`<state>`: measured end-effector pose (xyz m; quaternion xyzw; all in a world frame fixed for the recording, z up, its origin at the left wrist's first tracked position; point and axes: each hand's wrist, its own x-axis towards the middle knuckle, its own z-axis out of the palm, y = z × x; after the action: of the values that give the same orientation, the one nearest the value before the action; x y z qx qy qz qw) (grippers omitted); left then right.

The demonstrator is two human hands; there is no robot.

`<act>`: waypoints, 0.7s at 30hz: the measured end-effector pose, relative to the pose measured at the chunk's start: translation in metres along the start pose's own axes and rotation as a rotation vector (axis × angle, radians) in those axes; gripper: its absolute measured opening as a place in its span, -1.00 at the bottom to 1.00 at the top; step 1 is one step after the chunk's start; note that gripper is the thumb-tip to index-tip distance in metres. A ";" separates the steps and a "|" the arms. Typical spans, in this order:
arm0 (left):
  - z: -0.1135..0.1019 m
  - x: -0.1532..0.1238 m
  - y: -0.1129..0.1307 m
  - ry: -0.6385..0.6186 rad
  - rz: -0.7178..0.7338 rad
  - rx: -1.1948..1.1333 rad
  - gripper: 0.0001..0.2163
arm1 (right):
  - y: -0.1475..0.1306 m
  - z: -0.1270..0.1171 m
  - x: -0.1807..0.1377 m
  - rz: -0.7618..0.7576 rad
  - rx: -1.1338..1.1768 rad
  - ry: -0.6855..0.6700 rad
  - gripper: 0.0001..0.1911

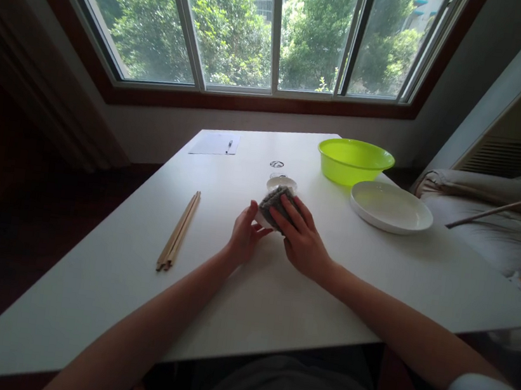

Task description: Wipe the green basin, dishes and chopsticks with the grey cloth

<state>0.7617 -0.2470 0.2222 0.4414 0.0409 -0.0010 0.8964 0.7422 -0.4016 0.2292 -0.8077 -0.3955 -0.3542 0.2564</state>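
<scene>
Over the middle of the white table, my right hand [305, 239] presses a grey cloth [269, 207] with its fingers spread over it. My left hand [245, 234] grips a small white dish [263, 221] from the left, thumb up and fingers underneath. The cloth covers most of this dish, so its full shape is hidden. Just behind the cloth sits another small white bowl [282, 182], partly covered from view. Left of my hands, several wooden chopsticks [179, 232] lie together in a bundle.
A green basin [355, 163] stands at the back right, with a large white plate [390, 209] in front of it. At the back left lie a paper sheet [212, 144] and a pen [229, 146]. A dark round mark [276, 164] shows on the table [123, 292].
</scene>
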 end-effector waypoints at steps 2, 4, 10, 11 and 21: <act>0.000 0.000 0.002 0.014 0.000 0.002 -0.61 | 0.006 -0.003 0.002 0.039 0.068 0.045 -0.27; -0.001 0.000 0.003 0.012 -0.006 0.007 -0.56 | 0.013 -0.007 0.004 0.104 0.158 0.084 -0.23; -0.001 -0.001 0.003 -0.007 -0.001 0.017 -0.53 | 0.026 -0.008 0.005 0.252 0.304 0.125 -0.24; -0.001 -0.002 0.003 -0.006 0.002 0.021 -0.53 | 0.024 -0.008 0.004 0.238 0.281 0.125 -0.24; -0.005 0.001 0.001 0.001 0.000 0.028 -0.64 | -0.002 0.002 -0.001 -0.044 0.092 0.002 -0.35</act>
<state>0.7625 -0.2424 0.2199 0.4537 0.0416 -0.0014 0.8902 0.7411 -0.3997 0.2271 -0.7858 -0.4288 -0.3419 0.2860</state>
